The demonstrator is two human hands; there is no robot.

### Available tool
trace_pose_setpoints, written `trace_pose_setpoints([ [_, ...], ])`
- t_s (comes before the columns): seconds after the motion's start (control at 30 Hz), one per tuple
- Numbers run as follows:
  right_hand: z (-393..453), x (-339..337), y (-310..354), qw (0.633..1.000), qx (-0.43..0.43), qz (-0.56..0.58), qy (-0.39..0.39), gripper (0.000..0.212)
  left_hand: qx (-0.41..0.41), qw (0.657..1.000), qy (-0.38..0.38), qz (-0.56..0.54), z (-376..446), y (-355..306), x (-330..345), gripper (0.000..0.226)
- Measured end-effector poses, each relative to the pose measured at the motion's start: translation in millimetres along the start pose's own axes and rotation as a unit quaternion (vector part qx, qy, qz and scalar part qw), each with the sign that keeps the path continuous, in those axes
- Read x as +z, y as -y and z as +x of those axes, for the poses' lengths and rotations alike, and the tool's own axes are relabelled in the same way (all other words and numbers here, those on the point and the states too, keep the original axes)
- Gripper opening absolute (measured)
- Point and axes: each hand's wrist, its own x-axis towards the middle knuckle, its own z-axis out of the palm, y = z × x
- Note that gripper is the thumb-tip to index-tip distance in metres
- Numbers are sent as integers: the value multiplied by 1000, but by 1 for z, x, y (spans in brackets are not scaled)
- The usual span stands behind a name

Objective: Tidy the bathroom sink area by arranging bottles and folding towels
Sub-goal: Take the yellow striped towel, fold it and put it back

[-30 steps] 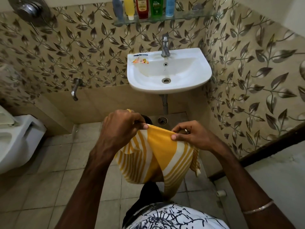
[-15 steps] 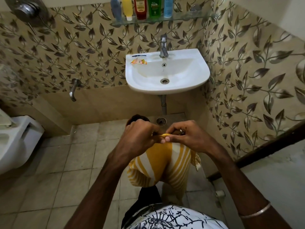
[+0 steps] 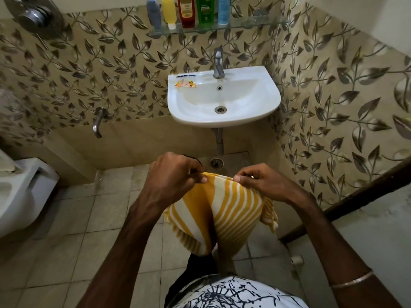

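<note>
Towel [image 3: 224, 210] hangs lengthwise down, top edge pinched by left hand [image 3: 173, 174] and right hand [image 3: 264, 183]

White black-patterned shirt [image 3: 233, 294], thin metal bangle [image 3: 351, 281] on right wrist

Views: you have one only, the head camera, so nothing is shared between two views.
Position: it sits on your head, above your forearms and chest.
Direction: it faces forward and steeply down, toward the sink [image 3: 222, 96] on the far wall and the floor tiles [image 3: 66, 230] below.
Nearness: your left hand [image 3: 171, 176] and right hand [image 3: 262, 183] are close, mid-frame; the sink is farther off.
Lens: wide-angle; walls bend at the edges.
</note>
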Motion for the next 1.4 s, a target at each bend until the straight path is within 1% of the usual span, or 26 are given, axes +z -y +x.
trace_pose_setpoints([
  [0.03, -2, -2, 2, 1000, -2, 8, 4, 33, -5, 1000, -2, 2, 0, 1, -1, 19],
  [0.1, -3, -4, 4, 1000, -12, 3, 8, 34, -13, 1000, -3, 11, 0, 4, -2, 20],
  [0.23, -2, -3, 4, 999, -41, -17, -18, 14, -23, 1000, 2, 18, -1, 5, -6, 19],
  [0.3, -2, -1, 5, 998, -52, -21, -30, 10, -34, 999, 9, 28, -1, 6, -6, 20],
  [0.37, -1, 2, 8, 996, -69, -37, -30, 6, -44, 998, 21, 46, -1, 4, -8, 25],
  [0.4, 0, 4, 10, 996, -74, -47, -29, 6, -43, 997, 31, 51, -1, 3, -8, 34],
  [0.5, 3, 8, 14, 995, -79, -64, -24, 7, -2, 996, 82, 41, 0, -8, -4, 79],
  [0.53, 5, 10, 16, 994, -83, -68, -21, 6, 10, 994, 105, 26, 1, -14, 0, 85],
  [0.57, 5, 11, 17, 993, -89, -71, -16, 5, 19, 992, 127, 3, 3, -18, 6, 83],
  [0.6, 6, 13, 18, 993, -96, -73, -13, 5, 24, 989, 145, -18, 5, -20, 13, 77],
  [0.67, 6, 14, 17, 993, -98, -69, -13, 10, 27, 988, 148, -34, 8, -21, 21, 60],
  [0.73, 6, 11, 14, 996, -83, -39, 2, 15, 16, 992, 121, -33, 9, -17, 23, 45],
  [0.83, 3, 7, 5, 998, -35, 11, 59, 19, 10, 996, 83, -18, 8, -14, 23, 23],
  [0.87, 1, 7, 4, 996, -14, 25, 78, 20, 9, 998, 67, -18, 7, -14, 22, 19],
  [0.93, -3, 9, 3, 993, 14, 49, 106, 20, 13, 999, 38, -28, 5, -13, 20, 16],
  [1.03, -5, 10, -1, 990, 32, 82, 114, 21, 16, 999, 33, -35, 3, -11, 18, 16],
  [1.1, -3, 10, -1, 990, 41, 90, 97, 21, 21, 999, 27, -35, 3, -10, 17, 16],
  [1.23, 2, 14, 1, 998, 37, 7, 49, 15, 28, 999, 5, -34, 2, -7, 16, 16],
  [1.3, 3, 15, 3, 999, 31, 0, 30, 15, 22, 999, -4, -32, 1, -3, 14, 16],
  [1.33, 2, 16, 4, 999, 30, 12, 27, 19, 18, 999, -10, -34, 0, -1, 13, 16],
  [1.4, -1, 15, 6, 999, 32, 32, 30, 35, 11, 999, -21, -34, 0, 4, 10, 15],
])
